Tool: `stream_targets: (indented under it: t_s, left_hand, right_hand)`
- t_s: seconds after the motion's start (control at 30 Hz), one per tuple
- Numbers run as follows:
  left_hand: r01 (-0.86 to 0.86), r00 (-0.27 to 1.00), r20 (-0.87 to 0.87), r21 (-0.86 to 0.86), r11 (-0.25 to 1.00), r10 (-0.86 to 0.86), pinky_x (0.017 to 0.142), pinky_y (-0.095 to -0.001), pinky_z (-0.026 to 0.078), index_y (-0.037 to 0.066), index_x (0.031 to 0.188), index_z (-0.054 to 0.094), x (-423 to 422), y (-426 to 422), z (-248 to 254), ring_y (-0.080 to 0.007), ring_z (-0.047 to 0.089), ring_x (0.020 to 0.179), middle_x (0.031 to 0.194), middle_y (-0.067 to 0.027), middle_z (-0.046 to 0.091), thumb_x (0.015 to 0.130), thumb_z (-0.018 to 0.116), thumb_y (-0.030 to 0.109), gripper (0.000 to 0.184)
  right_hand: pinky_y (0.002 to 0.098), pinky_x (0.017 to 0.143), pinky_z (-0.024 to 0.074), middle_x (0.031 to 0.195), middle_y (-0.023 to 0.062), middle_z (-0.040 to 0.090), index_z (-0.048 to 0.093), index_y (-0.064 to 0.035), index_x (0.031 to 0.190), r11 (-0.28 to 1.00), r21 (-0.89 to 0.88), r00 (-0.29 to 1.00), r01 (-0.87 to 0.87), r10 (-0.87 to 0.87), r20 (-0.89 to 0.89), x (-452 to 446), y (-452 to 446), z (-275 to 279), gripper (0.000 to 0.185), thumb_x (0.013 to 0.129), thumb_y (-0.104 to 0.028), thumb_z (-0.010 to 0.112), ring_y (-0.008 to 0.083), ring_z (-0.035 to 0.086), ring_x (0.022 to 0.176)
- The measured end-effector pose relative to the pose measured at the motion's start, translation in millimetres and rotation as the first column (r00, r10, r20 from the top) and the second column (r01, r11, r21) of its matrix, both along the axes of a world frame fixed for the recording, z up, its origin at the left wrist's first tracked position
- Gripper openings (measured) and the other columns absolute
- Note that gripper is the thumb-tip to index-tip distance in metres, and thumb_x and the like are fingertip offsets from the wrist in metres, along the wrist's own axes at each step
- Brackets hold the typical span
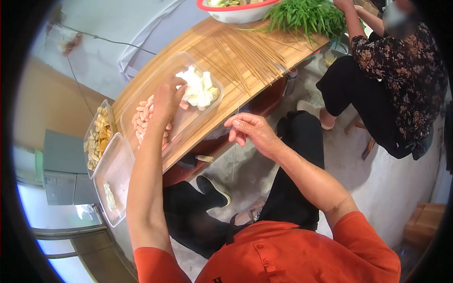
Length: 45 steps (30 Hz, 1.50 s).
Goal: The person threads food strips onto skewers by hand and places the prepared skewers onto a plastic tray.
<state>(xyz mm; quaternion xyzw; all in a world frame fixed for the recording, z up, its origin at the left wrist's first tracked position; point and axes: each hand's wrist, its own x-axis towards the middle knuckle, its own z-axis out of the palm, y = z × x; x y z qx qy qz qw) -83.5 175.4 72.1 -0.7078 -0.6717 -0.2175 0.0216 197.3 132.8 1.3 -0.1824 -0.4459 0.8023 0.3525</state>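
Over a clear plastic tub (211, 113) on the wooden table, my left hand (169, 97) is bent down beside white leafy pieces (195, 87); its fingertips touch or nearly touch them, and what they hold is hidden. Pink sausage-like pieces (141, 118) lie in the same tub, partly under my left wrist. My right hand (250, 128) is in front of the table edge, thumb and fingers pinched on a thin skewer (234, 158) that points up and down. Many loose skewers (247, 54) are spread on the table beyond the tub.
A red-rimmed bowl (238, 14) and green leaves (309, 18) are at the table's far end. Left of the tub stand a container of yellow and tan pieces (100, 137) and a shallow container (114, 181) with a white piece. A person (398, 80) sits at right.
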Motion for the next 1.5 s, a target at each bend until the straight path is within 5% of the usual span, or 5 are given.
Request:
stream_targets:
  t_s: [0.3,1.0,1.13,1.27,1.5]
  left_hand:
    - [-0.028,0.960,0.278,0.060,0.998,0.011,0.071,-0.0288,0.047,0.001,0.093,0.067,0,-10,12,-0.0160,0.059,0.079,0.084,-0.0081,0.064,0.085,0.065,0.011,0.013]
    - [0.271,0.915,-0.309,-0.004,0.963,-0.259,0.078,-0.0390,0.050,0.007,0.096,0.070,11,-14,0,-0.0278,0.061,0.089,0.096,-0.0089,0.063,0.076,0.066,0.008,0.020]
    - [0.074,0.991,0.117,-0.106,0.992,-0.061,0.074,-0.0338,0.049,0.002,0.097,0.068,4,-10,-9,-0.0236,0.064,0.086,0.094,-0.0104,0.062,0.082,0.063,0.011,0.018]
    - [-0.027,0.843,0.528,-0.148,0.989,0.102,0.072,-0.0284,0.048,-0.002,0.098,0.066,3,-7,-7,-0.0147,0.063,0.081,0.088,-0.0074,0.063,0.087,0.061,0.014,0.020]
    - [-0.136,0.708,0.663,-0.214,0.967,0.246,0.076,-0.0276,0.048,0.001,0.100,0.067,-10,-4,0,-0.0116,0.058,0.081,0.095,-0.0047,0.065,0.091,0.060,0.022,0.024]
  right_hand:
    - [0.0213,0.056,0.0429,0.077,0.0058,0.065,0.064,-0.0004,0.105,1.000,-0.010,1.000,-0.003,0.003,-0.010,0,0,-5,0.024,0.098,-0.022,0.054,0.0080,0.052,0.058]
    - [0.0198,0.056,0.0423,0.076,0.0037,0.065,0.063,-0.0016,0.105,1.000,-0.011,0.999,-0.013,0.013,0.038,0,0,-6,0.023,0.097,-0.022,0.055,0.0067,0.052,0.058]
    - [0.0199,0.056,0.0424,0.076,0.0037,0.065,0.064,-0.0017,0.104,1.000,-0.012,0.999,-0.004,0.004,0.044,1,0,-7,0.023,0.097,-0.021,0.055,0.0066,0.052,0.058]
    - [0.0199,0.056,0.0425,0.076,0.0038,0.065,0.064,-0.0017,0.104,1.000,-0.007,0.999,0.002,-0.002,0.032,3,1,-8,0.022,0.097,-0.021,0.055,0.0067,0.052,0.058]
    - [0.0205,0.057,0.0428,0.076,0.0038,0.065,0.064,-0.0016,0.104,1.000,-0.008,0.999,-0.010,0.011,0.042,1,2,-10,0.022,0.097,-0.020,0.054,0.0070,0.052,0.058]
